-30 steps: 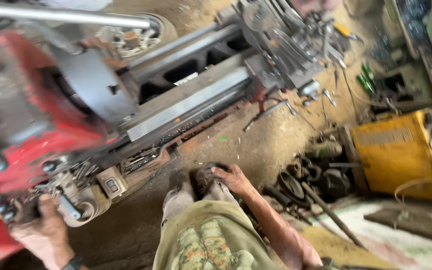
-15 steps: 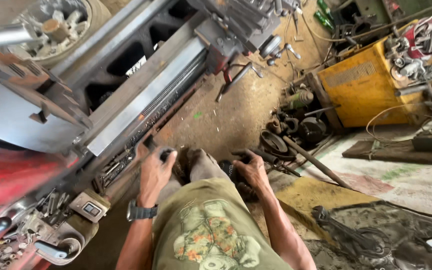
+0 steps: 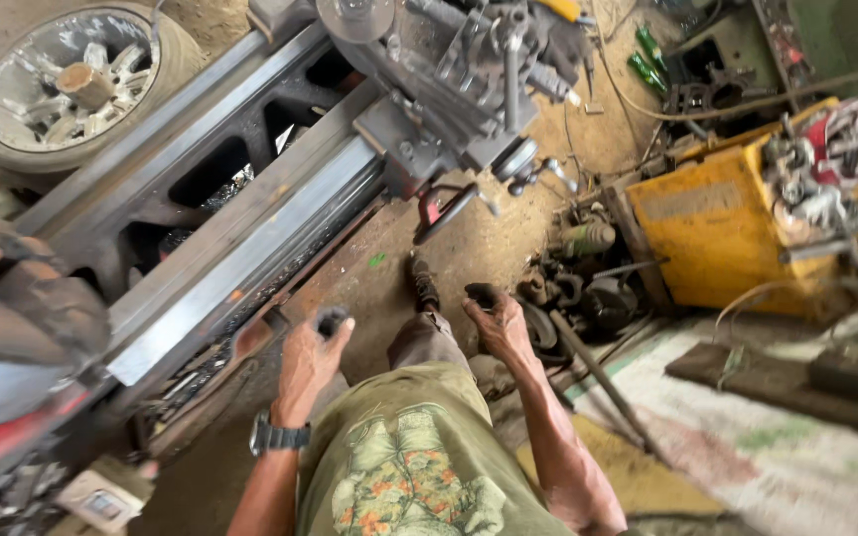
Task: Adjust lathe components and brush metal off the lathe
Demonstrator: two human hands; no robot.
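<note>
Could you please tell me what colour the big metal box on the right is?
The metal box is yellow, seen in the head view.

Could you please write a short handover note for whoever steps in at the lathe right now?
Left hand: closed around a small dark part, held up at waist height beside the lathe bed; a wristwatch is on that wrist.
Right hand: gripping another dark piece, held out in front, above the scrap parts on the dirt floor.
Nearby: the lathe carriage with its handwheel, a yellow box-shaped machine to the right, a car wheel behind the bed.
Done: both pieces are in hand.
Left: neither piece is fitted on the lathe or set down yet.
</note>
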